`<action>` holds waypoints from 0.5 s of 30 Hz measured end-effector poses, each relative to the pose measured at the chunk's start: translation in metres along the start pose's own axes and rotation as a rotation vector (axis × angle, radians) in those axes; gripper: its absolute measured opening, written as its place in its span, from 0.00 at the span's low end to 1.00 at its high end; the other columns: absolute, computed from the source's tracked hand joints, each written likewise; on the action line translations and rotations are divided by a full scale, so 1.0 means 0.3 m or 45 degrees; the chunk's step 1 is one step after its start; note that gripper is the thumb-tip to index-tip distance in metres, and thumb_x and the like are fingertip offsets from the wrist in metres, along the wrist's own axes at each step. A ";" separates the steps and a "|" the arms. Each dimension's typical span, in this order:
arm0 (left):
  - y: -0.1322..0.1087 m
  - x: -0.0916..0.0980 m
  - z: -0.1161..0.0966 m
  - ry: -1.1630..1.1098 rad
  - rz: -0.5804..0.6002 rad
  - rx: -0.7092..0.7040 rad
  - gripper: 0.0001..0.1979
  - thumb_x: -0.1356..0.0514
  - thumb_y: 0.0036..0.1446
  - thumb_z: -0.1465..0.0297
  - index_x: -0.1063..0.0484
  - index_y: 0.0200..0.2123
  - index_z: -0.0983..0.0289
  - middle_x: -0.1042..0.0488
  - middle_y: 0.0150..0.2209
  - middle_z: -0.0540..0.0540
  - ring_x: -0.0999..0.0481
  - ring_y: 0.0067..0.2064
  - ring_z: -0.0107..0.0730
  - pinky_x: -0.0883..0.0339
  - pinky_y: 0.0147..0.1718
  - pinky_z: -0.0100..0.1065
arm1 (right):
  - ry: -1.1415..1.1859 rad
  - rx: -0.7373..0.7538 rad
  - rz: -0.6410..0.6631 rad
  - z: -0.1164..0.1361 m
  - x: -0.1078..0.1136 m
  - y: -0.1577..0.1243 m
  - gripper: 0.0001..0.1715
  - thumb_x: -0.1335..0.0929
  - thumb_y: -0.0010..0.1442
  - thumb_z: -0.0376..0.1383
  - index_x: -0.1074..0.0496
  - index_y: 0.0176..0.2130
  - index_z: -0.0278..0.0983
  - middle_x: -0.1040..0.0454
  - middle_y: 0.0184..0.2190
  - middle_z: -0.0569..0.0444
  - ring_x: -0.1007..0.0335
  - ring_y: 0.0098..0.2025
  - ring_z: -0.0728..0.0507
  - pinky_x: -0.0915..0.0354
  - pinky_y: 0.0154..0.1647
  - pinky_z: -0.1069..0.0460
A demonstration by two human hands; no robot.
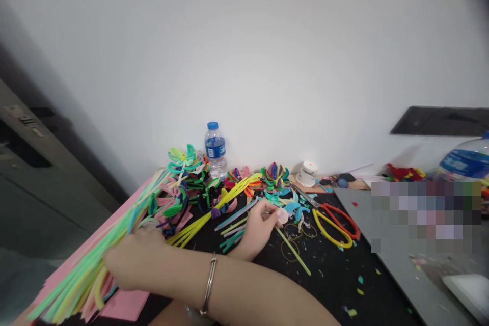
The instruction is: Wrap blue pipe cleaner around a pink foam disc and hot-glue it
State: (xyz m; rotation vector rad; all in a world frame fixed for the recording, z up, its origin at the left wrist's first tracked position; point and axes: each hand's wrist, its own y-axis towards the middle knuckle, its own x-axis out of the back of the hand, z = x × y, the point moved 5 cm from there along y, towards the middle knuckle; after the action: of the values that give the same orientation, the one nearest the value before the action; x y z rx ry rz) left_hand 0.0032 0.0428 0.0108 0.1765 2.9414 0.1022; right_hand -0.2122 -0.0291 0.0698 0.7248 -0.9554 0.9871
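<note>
My left hand is closed in a pinch on a pale green pipe cleaner with a small round pale pink piece at its upper end. My right arm, wearing a silver bangle, crosses over the left forearm. At its end my right hand lies over a long bundle of pastel pipe cleaners; its fingers are blurred and mostly hidden. Yellow pipe cleaners and short blue and green pipe cleaners lie between the hands. Finished pipe-cleaner flowers sit behind them.
Red-and-yellow-handled scissors lie to the right near rubber bands and scraps on the black mat. A water bottle and a white spool stand by the wall. Pink sheets lie under the bundle.
</note>
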 end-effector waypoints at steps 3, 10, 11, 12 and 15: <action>-0.004 -0.001 -0.010 0.021 0.014 -0.015 0.08 0.39 0.50 0.66 0.34 0.27 0.64 0.29 0.23 0.50 0.29 0.25 0.28 0.34 0.26 0.31 | -0.151 0.019 0.097 0.006 -0.030 -0.002 0.06 0.34 0.48 0.33 0.29 0.27 0.34 0.23 0.33 0.48 0.27 0.35 0.37 0.32 0.32 0.43; -0.013 -0.018 0.004 0.092 0.079 0.005 0.07 0.40 0.51 0.67 0.34 0.28 0.64 0.29 0.24 0.51 0.29 0.25 0.29 0.35 0.26 0.30 | -0.071 0.033 -0.101 0.021 0.023 -0.057 0.03 0.35 0.46 0.30 0.30 0.25 0.32 0.26 0.23 0.49 0.28 0.29 0.39 0.31 0.23 0.47; -0.014 -0.020 0.006 0.096 0.080 0.013 0.07 0.40 0.50 0.67 0.34 0.28 0.64 0.29 0.24 0.51 0.29 0.25 0.29 0.35 0.26 0.30 | -0.072 0.044 -0.108 0.025 0.018 -0.059 0.03 0.35 0.47 0.30 0.31 0.25 0.32 0.27 0.23 0.50 0.28 0.28 0.39 0.31 0.22 0.47; -0.014 -0.021 0.008 0.100 0.082 0.021 0.07 0.39 0.50 0.67 0.34 0.27 0.64 0.29 0.24 0.51 0.29 0.25 0.29 0.35 0.25 0.30 | -0.070 0.052 -0.113 0.027 0.010 -0.060 0.03 0.35 0.48 0.30 0.31 0.25 0.32 0.27 0.23 0.50 0.28 0.28 0.39 0.31 0.22 0.47; -0.017 -0.025 0.008 0.109 0.089 0.041 0.07 0.40 0.50 0.68 0.34 0.27 0.65 0.29 0.24 0.51 0.30 0.24 0.28 0.36 0.24 0.28 | -0.036 0.001 -0.120 0.021 -0.015 -0.058 0.08 0.35 0.49 0.33 0.30 0.31 0.32 0.25 0.26 0.49 0.27 0.29 0.39 0.30 0.23 0.47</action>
State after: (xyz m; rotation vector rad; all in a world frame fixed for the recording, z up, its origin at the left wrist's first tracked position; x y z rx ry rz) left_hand 0.0102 0.0371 0.0095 0.2862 3.0235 0.0743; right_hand -0.1994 -0.0428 0.0668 0.7798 -0.9370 0.8970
